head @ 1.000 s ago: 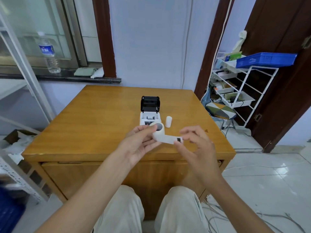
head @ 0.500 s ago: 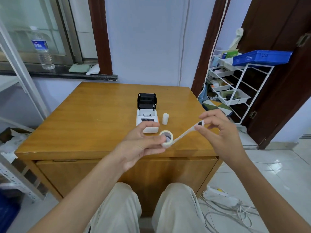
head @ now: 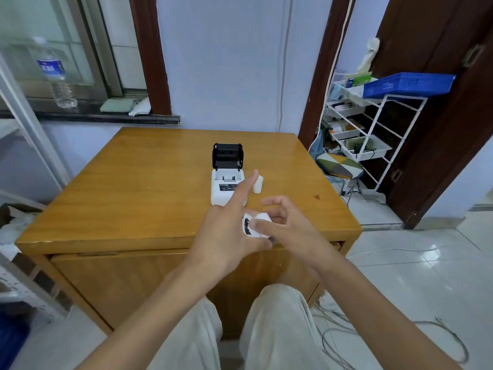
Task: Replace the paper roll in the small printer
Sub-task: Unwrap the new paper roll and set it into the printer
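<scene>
Low in the frame's centre, the left hand (head: 229, 231) and right hand (head: 282, 222) both grip a white paper roll (head: 254, 227) between them, above the wooden table (head: 133, 196). Beyond stands the small white printer (head: 226, 182), black lid raised, a white cylinder (head: 258, 184) just right.

We see little of the paper roll (head: 256, 227), since the left hand (head: 231, 231) and right hand (head: 286, 225) cover most of it. The left index finger crosses the printer (head: 222, 186), and its open bay is perhaps too dark to read.
</scene>
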